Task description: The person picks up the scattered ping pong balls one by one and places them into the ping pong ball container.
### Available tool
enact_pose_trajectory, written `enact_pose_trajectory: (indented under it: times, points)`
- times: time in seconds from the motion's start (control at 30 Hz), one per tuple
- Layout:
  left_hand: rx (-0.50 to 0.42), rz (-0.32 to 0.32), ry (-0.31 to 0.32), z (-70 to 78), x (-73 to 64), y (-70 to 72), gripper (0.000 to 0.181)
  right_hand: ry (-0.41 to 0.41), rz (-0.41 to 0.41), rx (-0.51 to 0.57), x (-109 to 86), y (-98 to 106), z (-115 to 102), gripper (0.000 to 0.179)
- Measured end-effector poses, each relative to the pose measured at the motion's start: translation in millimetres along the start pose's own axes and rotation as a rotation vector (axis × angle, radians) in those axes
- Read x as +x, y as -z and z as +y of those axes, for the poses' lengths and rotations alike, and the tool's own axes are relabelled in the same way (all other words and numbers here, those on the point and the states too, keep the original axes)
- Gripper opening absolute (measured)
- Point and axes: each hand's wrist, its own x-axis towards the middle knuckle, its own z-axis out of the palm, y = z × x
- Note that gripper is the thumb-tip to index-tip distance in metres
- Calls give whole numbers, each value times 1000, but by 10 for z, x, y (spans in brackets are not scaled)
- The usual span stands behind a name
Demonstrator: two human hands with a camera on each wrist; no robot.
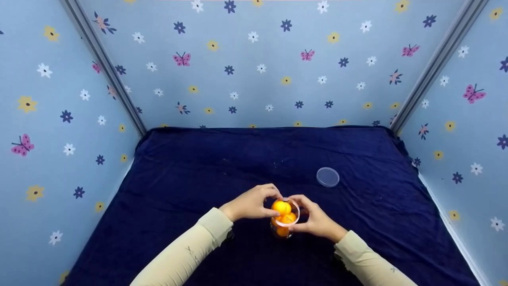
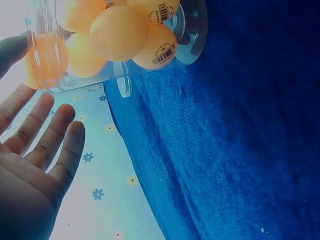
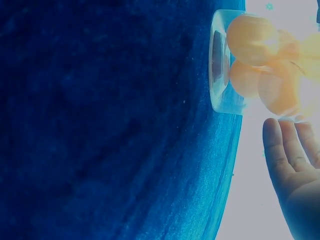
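A clear plastic jar point(image 1: 282, 232) full of orange ping-pong balls point(image 1: 286, 218) stands on the dark blue cloth. My right hand point(image 1: 317, 220) grips the jar near its rim, thumb on the near side and fingers on the far side. At the mouth, my left hand point(image 1: 252, 202) pinches the topmost ball point(image 2: 47, 61) between thumb and index finger. The other left fingers point(image 2: 52, 135) spread out beside the jar. In the right wrist view, the jar's base point(image 3: 218, 62) and several balls show, while the right thumb is hidden.
A round clear lid point(image 1: 328, 177) lies on the blue cloth point(image 1: 238, 159) behind the jar, to the right. Flower-patterned walls point(image 1: 254, 59) with grey metal posts point(image 1: 107, 71) enclose the cloth-covered surface at the back and sides.
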Motion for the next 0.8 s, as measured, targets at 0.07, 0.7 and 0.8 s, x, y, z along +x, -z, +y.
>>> enact_pose_trajectory:
  times: [0.07,0.7,0.8]
  points:
    - [-5,-1,-2,-8,2,1,35,3,-2,-4,2,2,-2,75]
    - [13,172,31,-166,-68,49,31,50,-27,-85,19,39,-32,82]
    - [13,191,54,-217,-98,54,31,57,-3,-86,23,62,-44,77]
